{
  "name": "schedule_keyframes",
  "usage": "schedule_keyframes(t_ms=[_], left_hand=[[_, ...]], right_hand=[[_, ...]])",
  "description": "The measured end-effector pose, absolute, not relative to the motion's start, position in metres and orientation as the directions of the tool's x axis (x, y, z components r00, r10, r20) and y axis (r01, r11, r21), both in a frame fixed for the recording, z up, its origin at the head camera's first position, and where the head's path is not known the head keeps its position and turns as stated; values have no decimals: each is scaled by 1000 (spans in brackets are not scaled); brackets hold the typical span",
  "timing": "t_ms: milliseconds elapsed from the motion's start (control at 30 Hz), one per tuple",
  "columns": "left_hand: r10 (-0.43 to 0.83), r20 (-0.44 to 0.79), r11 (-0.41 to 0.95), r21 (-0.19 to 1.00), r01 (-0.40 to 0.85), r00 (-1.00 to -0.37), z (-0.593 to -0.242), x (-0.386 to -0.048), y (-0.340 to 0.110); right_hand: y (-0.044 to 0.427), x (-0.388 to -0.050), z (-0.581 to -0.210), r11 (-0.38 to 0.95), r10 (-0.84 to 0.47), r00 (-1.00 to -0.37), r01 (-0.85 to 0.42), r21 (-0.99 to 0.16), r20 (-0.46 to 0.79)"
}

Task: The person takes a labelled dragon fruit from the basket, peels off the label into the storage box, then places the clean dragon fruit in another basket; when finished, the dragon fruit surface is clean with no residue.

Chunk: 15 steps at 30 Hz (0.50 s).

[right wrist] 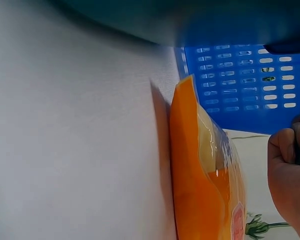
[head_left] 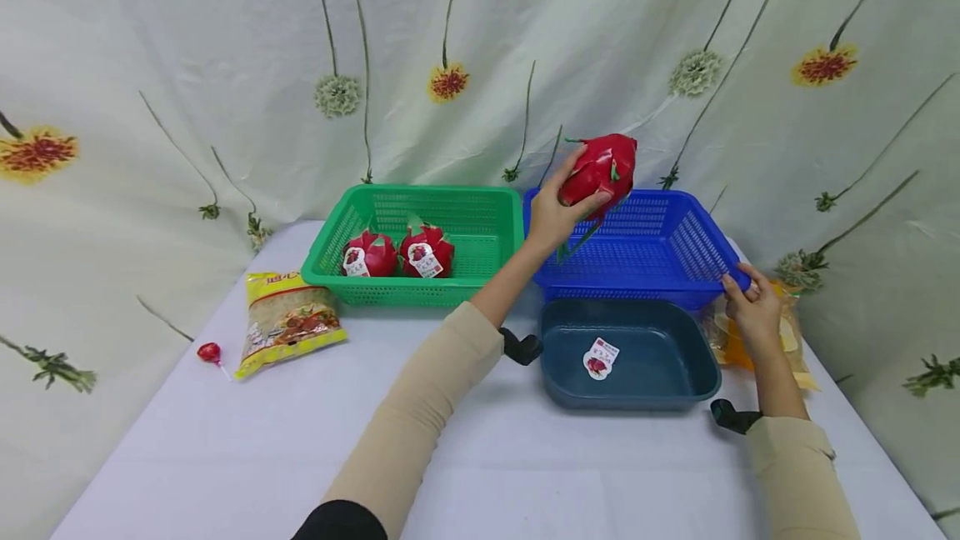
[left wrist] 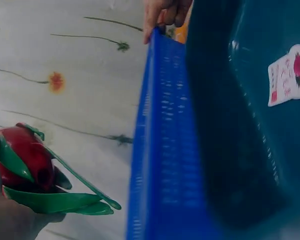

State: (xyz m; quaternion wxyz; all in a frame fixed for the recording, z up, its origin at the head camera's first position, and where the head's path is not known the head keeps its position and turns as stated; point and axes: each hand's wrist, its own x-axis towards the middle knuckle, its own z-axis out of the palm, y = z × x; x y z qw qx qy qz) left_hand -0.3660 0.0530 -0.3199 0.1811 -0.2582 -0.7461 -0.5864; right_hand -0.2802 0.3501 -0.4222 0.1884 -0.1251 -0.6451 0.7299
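Toward the back edge of the counter (head_left: 562, 482), the left hand (head_left: 557, 211) gripped a dragon fruit (head_left: 602, 167) above the blue basket (head_left: 637, 261): a transfer step, I judged, calling next for lowering. Near the right edge, the right hand (head_left: 756, 315) gripped the basket's rim.

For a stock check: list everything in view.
green basket: 1, green, back of table
blue basket: 1, blue, right of green basket
tub: 1, teal, in front of blue basket
dragon fruits: 3, red, two in green basket, one in left hand
labels: 3, white, two on fruits, one in tub
yellow bag: 1, yellow, beside green basket
lollipop: 1, red, far left
orange bag: 1, orange, right of tub
table: 1, white, under baskets
backdrop: 1, pale, behind table
wrist pieces: 2, black, at wrists
sleeves: 2, beige, on forearms
left hand: 1, bare, holding fruit
right hand: 1, bare, gripping blue basket's rim
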Motion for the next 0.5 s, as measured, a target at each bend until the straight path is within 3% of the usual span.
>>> schedule_keyframes(t_ms=[233,500], left_hand=[[194,513,336,766,548,-836,-357,-392,81],[273,376,496,734,464,-885,-384,-399,92]], right_hand=[[349,-288,-426,-84,437,-896,-127,-988,78],[352,-286,-427,-90,444,-893,-126,-988,74]])
